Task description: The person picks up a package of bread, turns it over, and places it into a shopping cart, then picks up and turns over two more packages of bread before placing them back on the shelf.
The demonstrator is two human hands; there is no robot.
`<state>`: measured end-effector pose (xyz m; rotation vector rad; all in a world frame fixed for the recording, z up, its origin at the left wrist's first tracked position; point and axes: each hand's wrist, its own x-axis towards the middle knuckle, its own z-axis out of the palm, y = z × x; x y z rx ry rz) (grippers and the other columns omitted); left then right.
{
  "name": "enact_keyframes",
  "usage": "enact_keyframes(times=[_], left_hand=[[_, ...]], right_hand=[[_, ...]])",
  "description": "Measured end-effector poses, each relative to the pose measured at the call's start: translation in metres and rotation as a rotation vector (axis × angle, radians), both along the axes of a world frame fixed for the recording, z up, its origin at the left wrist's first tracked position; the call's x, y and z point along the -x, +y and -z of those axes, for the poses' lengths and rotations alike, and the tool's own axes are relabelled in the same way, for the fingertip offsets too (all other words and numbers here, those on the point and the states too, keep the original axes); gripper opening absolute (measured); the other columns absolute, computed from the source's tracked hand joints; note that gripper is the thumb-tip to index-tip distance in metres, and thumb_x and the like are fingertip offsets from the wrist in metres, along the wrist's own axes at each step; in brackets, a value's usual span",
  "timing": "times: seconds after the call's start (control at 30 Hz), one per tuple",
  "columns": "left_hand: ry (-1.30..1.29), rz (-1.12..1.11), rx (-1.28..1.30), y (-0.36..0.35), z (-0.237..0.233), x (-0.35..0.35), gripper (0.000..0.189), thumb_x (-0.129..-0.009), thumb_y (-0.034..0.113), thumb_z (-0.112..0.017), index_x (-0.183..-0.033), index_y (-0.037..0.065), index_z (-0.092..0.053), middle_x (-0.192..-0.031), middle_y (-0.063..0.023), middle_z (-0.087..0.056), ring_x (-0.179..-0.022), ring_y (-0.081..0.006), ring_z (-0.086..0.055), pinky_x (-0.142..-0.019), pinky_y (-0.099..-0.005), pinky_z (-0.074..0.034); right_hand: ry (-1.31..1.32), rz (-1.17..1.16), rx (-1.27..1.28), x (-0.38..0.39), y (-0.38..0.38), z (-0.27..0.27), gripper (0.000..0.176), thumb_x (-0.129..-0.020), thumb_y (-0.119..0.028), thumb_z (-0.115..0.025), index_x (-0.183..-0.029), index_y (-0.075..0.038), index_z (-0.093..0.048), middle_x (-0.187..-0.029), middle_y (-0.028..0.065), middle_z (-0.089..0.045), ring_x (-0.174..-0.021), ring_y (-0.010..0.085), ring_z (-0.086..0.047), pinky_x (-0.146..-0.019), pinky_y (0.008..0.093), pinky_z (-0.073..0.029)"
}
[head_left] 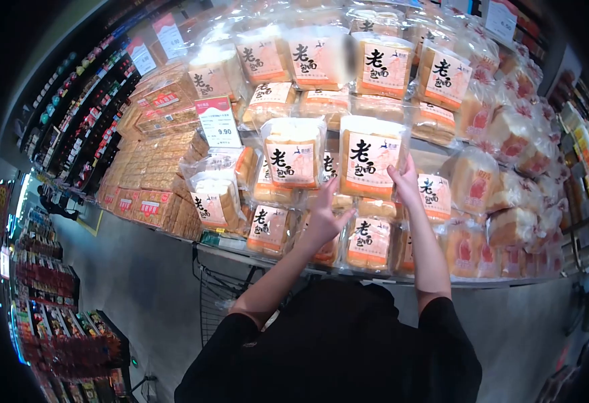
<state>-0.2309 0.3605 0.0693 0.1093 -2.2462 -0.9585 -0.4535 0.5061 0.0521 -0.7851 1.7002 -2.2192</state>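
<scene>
Presently, the right hand (404, 178) pinches a bread pack (373, 151) by its lower right side, with the thumb laid over the front of the clear wrapper; the remaining fingers are largely hidden at the edge and behind. The pack is upright, its orange-and-white label with large black characters facing the wearer, and it is in front of the stacked rows on the counter (240, 254). Whether its base touches the goods below cannot be determined. The left hand (326, 216) is spread, fingers pointing upward and thumb apart, to the lower left of the held pack; contact with the packs behind it cannot be confirmed. Just left of the held item stands a matching pack (293, 158), likewise upright. Below it, a lower-row pack (368, 242) shows the same label. A price sign (219, 122) reading 9.90 stands farther left, above a tilted pack (212, 201). Brown packaged goods (150, 161) are stacked at the left end; bagged loaves (509, 185) with red print occupy the right end. A black wire cart (215, 305) is visible below the counter's front edge, beside the wearer's left arm.
</scene>
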Motion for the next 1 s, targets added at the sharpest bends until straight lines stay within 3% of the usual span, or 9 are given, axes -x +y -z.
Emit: enact_keyframes(times=[0.07,0.17,0.27,0.4,0.6,0.7,0.83,1.0], left_hand=[[-0.013,0.008,-0.016,0.001,0.016,0.012,0.085,-0.080,0.021,-0.078,-0.146,-0.006,-0.031,-0.147,-0.0294,-0.037,-0.139,-0.0410,-0.036,-0.115,-0.0446,-0.031],[-0.105,0.025,-0.090,0.005,0.017,0.024,0.090,-0.081,0.025,-0.078,-0.149,-0.004,-0.027,-0.150,-0.0325,-0.031,-0.142,-0.0425,-0.030,-0.116,-0.0449,-0.027],[-0.187,-0.065,-0.041,0.013,0.010,0.033,0.089,-0.082,0.024,-0.077,-0.149,-0.004,-0.026,-0.151,-0.0306,-0.028,-0.143,-0.0403,-0.030,-0.114,-0.0446,-0.031],[-0.225,-0.160,0.034,0.014,0.012,0.041,0.092,-0.081,0.025,-0.077,-0.150,-0.004,-0.024,-0.152,-0.0345,-0.021,-0.143,-0.0462,-0.025,-0.116,-0.0466,-0.028],[-0.244,-0.112,-0.021,0.019,0.015,0.052,0.099,-0.080,0.023,-0.076,-0.152,-0.005,-0.015,-0.152,-0.0368,-0.017,-0.143,-0.0495,-0.022,-0.116,-0.0492,-0.027],[-0.300,-0.147,0.069,0.034,0.008,0.046,0.103,-0.080,0.017,-0.074,-0.152,-0.006,-0.004,-0.153,-0.0349,-0.017,-0.143,-0.0485,-0.021,-0.116,-0.0494,-0.025],[-0.280,-0.144,0.026,0.035,0.004,0.049,0.100,-0.081,0.015,-0.073,-0.152,-0.006,-0.005,-0.152,-0.0335,-0.016,-0.142,-0.0480,-0.022,-0.116,-0.0488,-0.025],[-0.136,-0.183,0.010,0.032,-0.004,0.039,0.081,-0.082,0.012,-0.071,-0.148,-0.002,-0.027,-0.148,-0.0280,-0.030,-0.137,-0.0430,-0.034,-0.112,-0.0463,-0.032]], right_hand=[[-0.051,0.001,0.048,0.006,-0.012,0.002,0.084,-0.085,-0.013,-0.075,-0.150,0.000,-0.024,-0.143,0.0158,-0.046,-0.130,0.0242,-0.048,-0.106,0.0370,-0.042],[-0.148,0.036,0.037,0.008,-0.022,0.002,0.085,-0.085,-0.013,-0.076,-0.150,-0.002,-0.024,-0.143,0.0163,-0.046,-0.129,0.0243,-0.048,-0.104,0.0369,-0.044],[-0.218,-0.014,0.000,0.014,-0.025,0.015,0.082,-0.085,-0.012,-0.076,-0.149,-0.002,-0.026,-0.142,0.0163,-0.047,-0.129,0.0235,-0.048,-0.103,0.0368,-0.045],[-0.104,-0.102,0.030,0.015,-0.018,0.017,0.074,-0.087,-0.011,-0.073,-0.146,-0.002,-0.029,-0.140,0.0162,-0.049,-0.126,0.0219,-0.050,-0.101,0.0363,-0.045],[-0.037,-0.067,0.085,0.016,-0.017,0.027,0.074,-0.095,-0.017,-0.064,-0.152,0.002,-0.019,-0.145,0.0188,-0.044,-0.129,0.0226,-0.047,-0.106,0.0341,-0.040],[-0.066,-0.053,-0.070,0.005,-0.016,0.006,0.078,-0.096,-0.019,-0.063,-0.153,0.004,-0.015,-0.148,0.0208,-0.041,-0.134,0.0239,-0.043,-0.109,0.0350,-0.036],[-0.004,-0.007,-0.107,0.016,-0.024,0.014,0.083,-0.094,-0.022,-0.067,-0.153,0.003,-0.015,-0.150,0.0226,-0.038,-0.139,0.0266,-0.037,-0.114,0.0362,-0.030],[0.113,0.063,0.009,0.005,-0.022,0.008,0.088,-0.091,-0.019,-0.069,-0.154,0.001,-0.012,-0.156,0.0231,-0.028,-0.143,0.0295,-0.031,-0.117,0.0384,-0.026]])
